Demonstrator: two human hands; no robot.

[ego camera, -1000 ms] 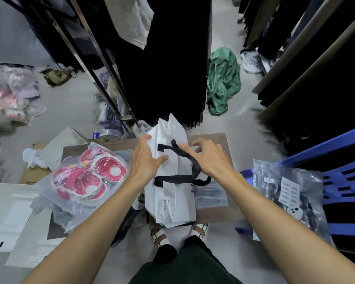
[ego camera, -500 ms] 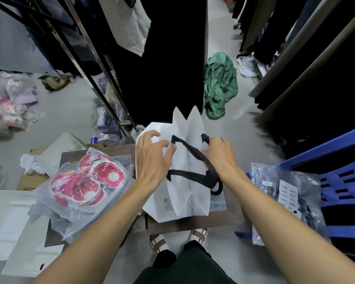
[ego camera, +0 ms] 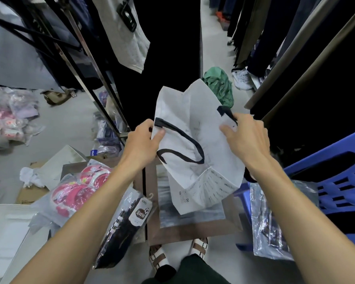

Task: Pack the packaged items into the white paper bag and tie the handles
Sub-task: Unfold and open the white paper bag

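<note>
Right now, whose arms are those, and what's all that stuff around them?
Those arms belong to a person wearing a camera on their head, so you see what they see, looking down. No machine here. The left hand and right hand each grip a top edge of a white bag with black handles, holding it above a brown board. To the left lie a packet of pink things and a packet of dark socks. On the right, another packet rests against a blue chair.
</note>
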